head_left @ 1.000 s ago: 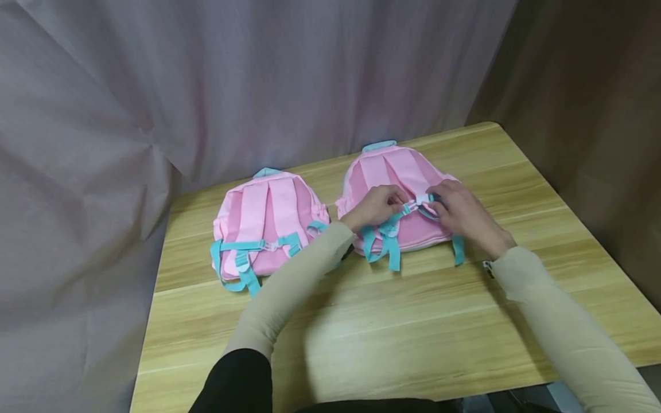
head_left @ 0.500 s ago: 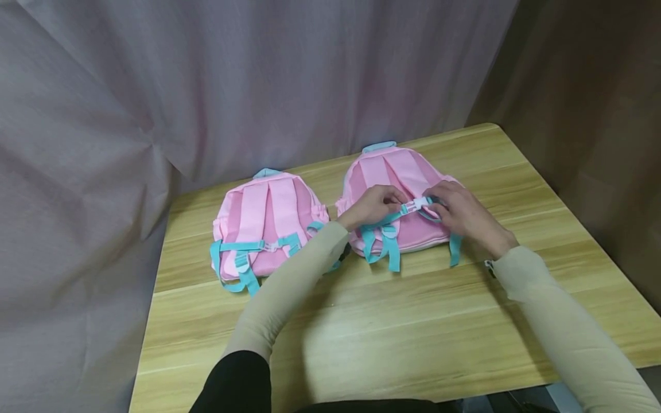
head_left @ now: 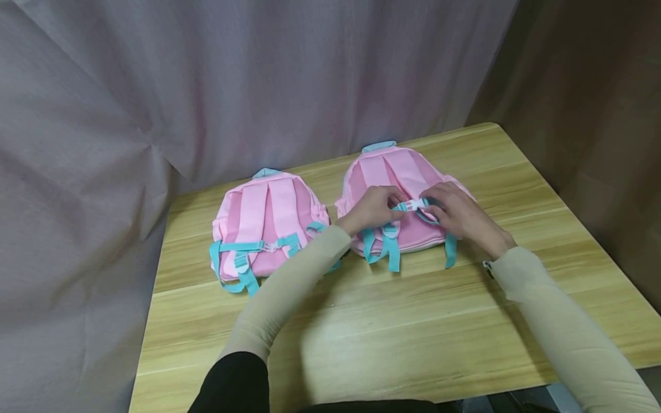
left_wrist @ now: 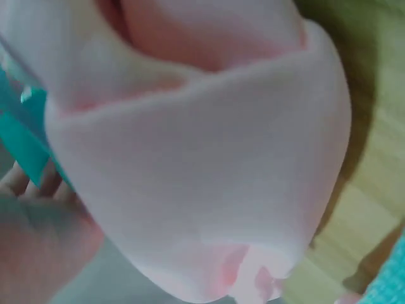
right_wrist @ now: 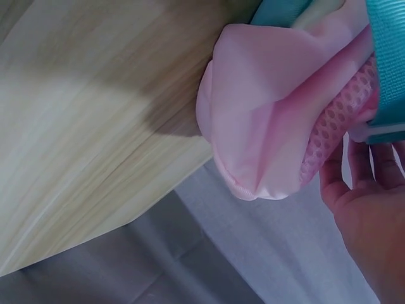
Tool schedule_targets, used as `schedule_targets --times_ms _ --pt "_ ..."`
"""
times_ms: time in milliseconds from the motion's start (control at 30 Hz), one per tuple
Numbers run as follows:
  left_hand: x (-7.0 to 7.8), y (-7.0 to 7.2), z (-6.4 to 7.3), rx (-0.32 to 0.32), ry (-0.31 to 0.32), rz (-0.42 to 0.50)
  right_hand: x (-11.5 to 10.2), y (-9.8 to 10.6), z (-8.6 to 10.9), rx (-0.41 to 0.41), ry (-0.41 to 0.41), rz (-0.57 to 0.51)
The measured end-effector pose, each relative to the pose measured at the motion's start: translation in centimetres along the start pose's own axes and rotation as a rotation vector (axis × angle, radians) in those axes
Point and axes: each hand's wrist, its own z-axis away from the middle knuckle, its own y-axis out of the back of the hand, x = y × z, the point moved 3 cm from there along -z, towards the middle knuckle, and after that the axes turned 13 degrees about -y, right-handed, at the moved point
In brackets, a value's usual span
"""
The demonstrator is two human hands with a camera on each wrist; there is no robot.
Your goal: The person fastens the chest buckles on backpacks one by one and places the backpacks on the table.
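Observation:
Two pink backpacks with turquoise straps lie back-side up, side by side. Over the right backpack [head_left: 360, 179], a white side-release buckle [head_left: 414, 205] sits between both hands, its halves appearing joined. My left hand [head_left: 373, 207] pinches the turquoise strap at the buckle's left end. On the other end, my right hand [head_left: 457, 213] pinches the strap beside the buckle. The left wrist view shows that backpack's pink side [left_wrist: 196, 158] covering much of the work. In the right wrist view, a turquoise strap [right_wrist: 389, 63] hides part of the right fingertips.
The left backpack [head_left: 254, 212] has its own white buckle [head_left: 270, 246] joined across the back; the left forearm partly covers it. Both bags are near the back of the wooden table [head_left: 403, 321]. A grey curtain [head_left: 289, 80] hangs behind the table.
The two buckle halves have come together from a partly inserted position. My right hand has shifted slightly left, and a dangling strap end below it moved left too.

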Motion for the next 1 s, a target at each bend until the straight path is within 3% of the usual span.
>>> schedule_targets --times_ms 133,233,700,1000 --pt "0.59 0.01 0.11 0.026 -0.013 -0.147 0.02 -0.1 -0.03 0.004 0.0 -0.003" --pt "0.8 -0.01 0.17 0.05 -0.02 -0.191 -0.01 -0.16 -0.06 0.009 0.001 -0.013" --pt "0.84 0.12 0.52 0.108 -0.023 -0.244 -0.1 0.17 -0.1 0.009 0.0 -0.016" --pt "0.73 0.03 0.58 0.095 -0.036 -0.269 -0.37 0.24 -0.37 0.001 0.014 0.005"
